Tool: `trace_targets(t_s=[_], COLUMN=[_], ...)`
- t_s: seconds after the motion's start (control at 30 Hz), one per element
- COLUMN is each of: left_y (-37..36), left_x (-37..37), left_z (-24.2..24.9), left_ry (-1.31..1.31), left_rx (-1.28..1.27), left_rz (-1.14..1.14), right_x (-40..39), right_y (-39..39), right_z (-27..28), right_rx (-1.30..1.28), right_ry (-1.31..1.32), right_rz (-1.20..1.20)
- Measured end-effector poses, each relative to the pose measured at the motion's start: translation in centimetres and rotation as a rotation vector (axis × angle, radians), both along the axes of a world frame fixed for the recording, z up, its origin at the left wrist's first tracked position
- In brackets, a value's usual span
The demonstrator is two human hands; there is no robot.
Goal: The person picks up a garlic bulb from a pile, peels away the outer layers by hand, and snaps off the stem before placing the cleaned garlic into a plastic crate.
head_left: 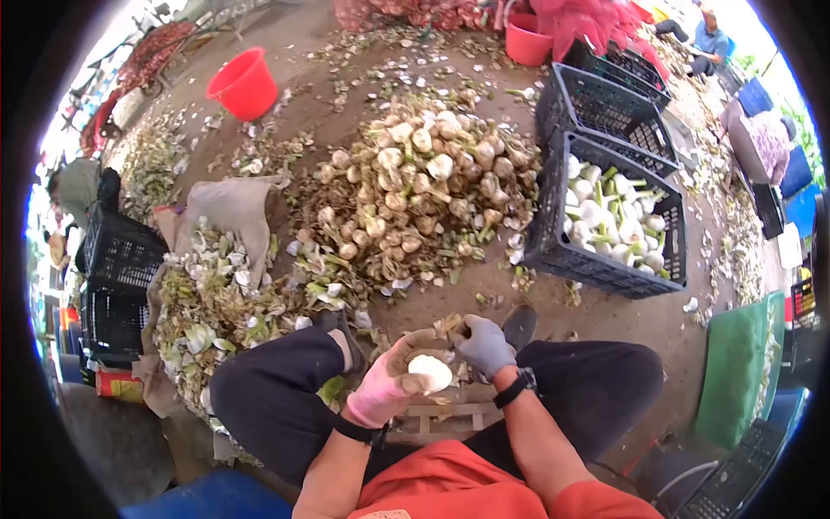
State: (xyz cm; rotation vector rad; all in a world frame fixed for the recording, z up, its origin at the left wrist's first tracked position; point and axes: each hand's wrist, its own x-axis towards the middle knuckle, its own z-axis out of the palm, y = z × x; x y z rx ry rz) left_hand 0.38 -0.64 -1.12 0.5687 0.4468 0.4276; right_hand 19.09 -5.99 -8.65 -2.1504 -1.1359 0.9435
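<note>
White bulb [430, 372]: I'm seeing it peeled and sitting between both hands, low centre, above my knees.
Left hand [386, 387]: pink glove, fingers curling round the bulb from the left and below, gripping it.
Right hand [484, 344]: grey glove, closed up, pinching at the bulb's top right where dry skin and roots [448, 325] are sticking out; black watch on that wrist.
Legs: dark trousers, knees spreading out to either side, one shoe [519, 326] showing just beyond the right hand.
Pile [419, 186]: unpeeled bulbs with brown skins heaping on the dirt floor straight ahead, well apart from the hands.
Crate [562, 251]: black plastic, right of the pile, holding clean white bulbs with green stalks; a second black crate [596, 104] sitting just behind it, contents I can't tell.
Peelings [216, 303]: pale skins and green scraps piling on sacking left of my left knee.
Buckets: red one [245, 84] lying tilted far left behind the pile, another red one [527, 41] standing at the top near red mesh sacks [596, 22].
Left edge: black crates [117, 285] stacking up beside the peelings.
Right edge: green cushion [735, 372] lying near my right knee.
Others: one person [709, 39] sitting far top right, well apart from my hands.
</note>
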Motion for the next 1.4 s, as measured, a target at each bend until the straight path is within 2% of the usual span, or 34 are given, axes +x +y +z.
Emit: trace_targets(t_s=[0.03, 0.1, 0.13, 0.2, 0.23, 0.27, 0.33, 0.37, 0.4, 0.43, 0.5, 0.57, 0.6, 0.67, 0.73, 0.8, 0.83, 0.87, 0.9, 0.93, 1.0, 1.07, 1.1, 1.17, 1.2, 1.23, 1.27, 1.33, 1.4], left_y=[0.3, 0.1, 0.3, 0.4, 0.5, 0.5, 0.4, 0.3, 0.1, -0.1, -0.6, -0.8, -0.6, -0.3, -0.7, -1.1, -1.3, -1.3, -1.3, -1.3, -1.5, -1.2, -0.9, -0.6, -0.6, -0.7, -0.4, 0.1, 0.8], left_x=[-0.3, -0.6, -0.7, -0.7, -0.6, -0.6, -0.4, -0.2, 0.0, 0.1, 0.4, 1.2, 1.4, 1.3, 1.9, 2.3, 2.6, 3.0, 3.2, 3.3, 3.2, 3.5, 3.7, 4.1, 4.3, 4.4, 4.4, 4.3, 4.3], left_z=[0.2, -0.2, -0.3, -0.4, -0.4, -0.7, -1.7, -1.9, -2.2, -2.5, -4.1, -4.0, -4.5, -5.9, -5.7, -6.4, -6.4, -6.2, -6.1, -6.1, -7.1, -7.3, -7.2, -6.8, -6.7, -6.7, -6.6, -5.7, -5.2], left_ry=[0.019, 0.099, 0.110, 0.158, 0.205, 0.201, 0.283, 0.270, 0.391, 0.514, 0.507, 0.522, 0.510, 0.608, 0.597, 0.595, 0.586, 0.585, 0.604, 0.623, 0.612, 0.558, 0.559, 0.583, 0.586, 0.580, 0.578, 0.588, 0.614], left_rx=[0.008, 0.053, 0.057, 0.076, 0.099, 0.097, 0.308, 0.313, 0.379, 0.446, 0.469, 0.428, 0.428, 0.345, 0.314, 0.326, 0.283, 0.278, 0.274, 0.270, 0.331, 0.232, 0.224, 0.207, 0.198, 0.172, 0.150, 0.100, 0.111], left_rz=[0.017, 0.138, 0.164, 0.179, 0.186, 0.191, 0.236, 0.235, 0.231, 0.227, 0.249, 0.348, 0.344, 0.287, 0.248, 0.208, 0.204, 0.203, 0.186, 0.168, 0.155, 0.190, 0.194, 0.190, 0.191, 0.181, 0.173, 0.157, 0.130], right_x=[-0.3, -0.9, -1.0, -1.0, -0.7, -0.8, -1.3, -1.3, -1.2, -1.0, -0.7, -0.6, -0.5, -0.4, 1.0, 3.7, 6.0, 7.6, 10.1, 12.6, 19.1, 23.0, 23.1, 22.1, 18.6, 17.3, 15.4, 12.1, 10.7], right_y=[0.2, -0.2, 0.0, -0.1, -0.4, -0.6, -0.6, -0.4, -0.4, -0.4, -0.2, -0.8, -0.9, -0.7, -0.4, 0.2, 0.9, 3.1, 5.7, 7.7, 11.2, 13.3, 14.1, 14.9, 15.3, 15.4, 15.4, 14.8, 14.3], right_z=[0.1, 1.4, 2.7, 4.9, 4.6, 5.1, 7.5, 7.8, 5.6, 5.3, 4.1, 1.4, 0.8, -0.4, -3.8, -6.7, -7.6, -3.3, -0.3, 3.6, 7.1, 9.8, 8.5, 4.3, 2.9, -1.3, -5.6, -11.2, -15.5], right_rx=[-0.002, 0.379, 0.380, 0.436, 0.382, 0.381, 0.275, 0.259, 0.326, 0.231, 0.149, 0.142, 0.148, 0.105, 0.159, 0.153, 0.250, 0.415, 0.495, 0.688, 1.012, 0.986, 0.977, 0.708, 0.587, 0.420, 0.206, 0.174, 0.165], right_ry=[0.002, -0.014, -0.014, 0.471, 0.634, 0.631, 0.947, 0.839, 0.812, 0.896, 0.968, 1.422, 1.410, 1.431, 1.506, 1.619, 1.734, 1.793, 1.541, 1.236, 1.259, 1.210, 1.209, 0.614, 0.189, 0.021, -0.338, -0.428, -0.491], right_rz=[0.024, 0.075, 0.085, -0.054, -0.034, -0.028, 0.043, 0.168, 0.247, 0.195, 0.141, -0.120, -0.124, -0.406, -0.443, -0.716, -0.695, -0.797, -0.843, -0.686, -0.504, -0.676, -0.674, -0.316, -0.255, -0.041, 0.192, 0.273, 0.219])
